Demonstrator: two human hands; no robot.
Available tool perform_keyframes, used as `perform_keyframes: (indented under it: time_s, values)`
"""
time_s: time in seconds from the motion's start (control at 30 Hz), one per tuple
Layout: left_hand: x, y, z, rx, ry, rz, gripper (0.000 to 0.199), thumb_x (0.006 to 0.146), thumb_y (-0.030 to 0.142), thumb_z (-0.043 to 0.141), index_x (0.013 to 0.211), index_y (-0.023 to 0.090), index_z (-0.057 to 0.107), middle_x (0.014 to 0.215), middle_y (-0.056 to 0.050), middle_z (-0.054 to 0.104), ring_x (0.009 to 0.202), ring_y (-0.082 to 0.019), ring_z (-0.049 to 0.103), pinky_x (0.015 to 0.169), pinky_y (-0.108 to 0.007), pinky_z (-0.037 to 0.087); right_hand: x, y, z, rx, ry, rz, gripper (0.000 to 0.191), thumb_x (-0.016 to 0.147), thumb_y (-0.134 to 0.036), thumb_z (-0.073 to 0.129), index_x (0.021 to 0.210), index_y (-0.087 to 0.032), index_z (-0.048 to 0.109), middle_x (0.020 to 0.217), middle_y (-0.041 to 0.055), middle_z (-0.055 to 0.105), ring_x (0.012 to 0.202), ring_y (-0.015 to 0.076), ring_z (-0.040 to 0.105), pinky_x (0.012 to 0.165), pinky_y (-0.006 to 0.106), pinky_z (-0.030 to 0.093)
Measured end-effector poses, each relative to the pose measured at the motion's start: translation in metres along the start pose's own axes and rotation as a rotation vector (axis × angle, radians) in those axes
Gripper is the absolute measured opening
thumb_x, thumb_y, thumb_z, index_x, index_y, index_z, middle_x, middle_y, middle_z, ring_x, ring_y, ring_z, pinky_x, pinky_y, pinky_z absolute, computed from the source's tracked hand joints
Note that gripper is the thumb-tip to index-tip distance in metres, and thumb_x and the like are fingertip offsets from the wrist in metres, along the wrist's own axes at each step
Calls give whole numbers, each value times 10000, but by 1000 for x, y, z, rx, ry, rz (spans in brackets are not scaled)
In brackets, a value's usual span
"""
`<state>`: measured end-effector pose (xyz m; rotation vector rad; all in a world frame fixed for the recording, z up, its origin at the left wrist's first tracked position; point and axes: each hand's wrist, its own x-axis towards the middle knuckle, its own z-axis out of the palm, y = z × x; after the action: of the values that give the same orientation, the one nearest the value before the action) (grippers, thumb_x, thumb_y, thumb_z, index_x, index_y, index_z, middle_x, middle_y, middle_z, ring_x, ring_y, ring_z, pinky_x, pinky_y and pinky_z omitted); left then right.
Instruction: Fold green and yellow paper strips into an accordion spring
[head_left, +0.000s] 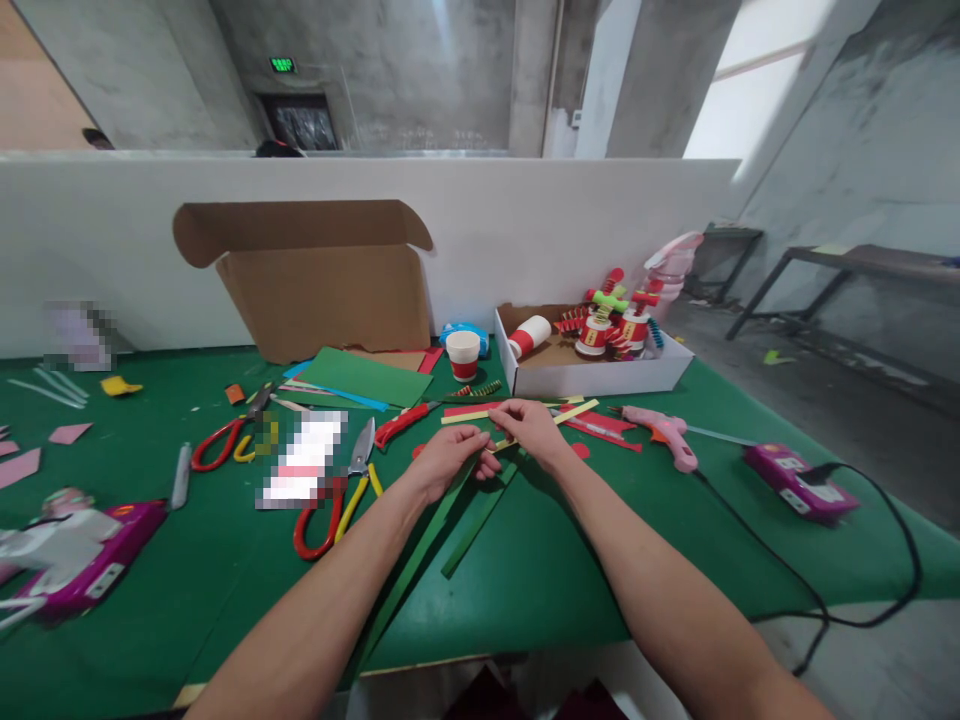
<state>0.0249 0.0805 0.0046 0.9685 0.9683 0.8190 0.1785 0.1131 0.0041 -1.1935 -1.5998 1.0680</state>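
My left hand [450,465] is closed in a pinch on a long green paper strip [416,560], which trails down toward the table's front edge. Close against it, my right hand [531,432] pinches a pale yellow paper strip [576,412] that sticks out to the right. A shorter green strip [480,530] hangs from under the fingers. The fingertips hide where the strips meet. Just beyond lie another yellow strip [459,417] and red paper pieces [600,428]. A red-handled utility knife [401,425] is left of them.
Left are large scissors [360,450], pliers [221,445] and green paper sheets [371,375]. A paper cup [463,355] stands behind, near a white box [600,378] of finished crafts. Right, a pink glue gun [664,430] has a cord to a purple power block [799,485].
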Motion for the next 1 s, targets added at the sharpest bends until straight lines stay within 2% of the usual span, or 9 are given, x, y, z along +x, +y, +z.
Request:
perform_keyframes:
  time_s: [0.17,0.4,0.5,0.57,0.63,0.83,1.0]
  values:
    - [3,-2,1,-21,50,15,178,858,226,628,734,128,546,558,-46,661,447,-108,594,461,-192,443,0,0,1,-19,-31,-17,335,736,-495,611,654,-171,625,519,-33,524,487,96,439,487,229,362]
    - [5,-4,-1,-27,51,27,185,848,237,642,726,124,561,565,-52,669,451,-108,596,473,-201,461,5,2,-3,109,79,53,423,710,-595,627,668,-174,620,586,-8,579,479,92,455,470,227,388]
    - [5,-3,0,-47,61,13,184,849,236,645,732,126,555,555,-48,664,445,-111,599,469,-203,468,3,1,0,133,-16,68,442,712,-607,623,670,-167,619,582,-5,574,498,97,469,485,230,397]
    - [5,-3,1,-60,70,14,188,848,233,647,728,130,546,543,-41,658,437,-111,597,460,-200,467,0,-1,3,80,-89,20,373,697,-540,667,673,-172,614,593,-12,578,533,104,482,513,233,400]
    - [5,-3,2,-64,69,17,192,854,228,640,722,130,541,540,-43,657,431,-109,597,453,-194,465,-2,-2,5,13,-103,-38,292,701,-458,679,665,-177,606,599,-19,578,562,108,484,543,236,397]
    - [5,-2,0,-49,32,21,227,830,268,679,713,122,551,556,-54,669,448,-109,615,459,-183,473,-1,1,6,-66,-24,-71,259,736,-417,633,636,-181,597,579,-26,556,563,111,468,559,245,385]
    - [5,-4,-1,-39,29,16,233,834,264,673,698,118,553,551,-57,667,439,-107,605,454,-185,468,5,4,0,39,68,32,351,725,-530,630,660,-186,598,550,-29,532,487,103,443,494,244,379]
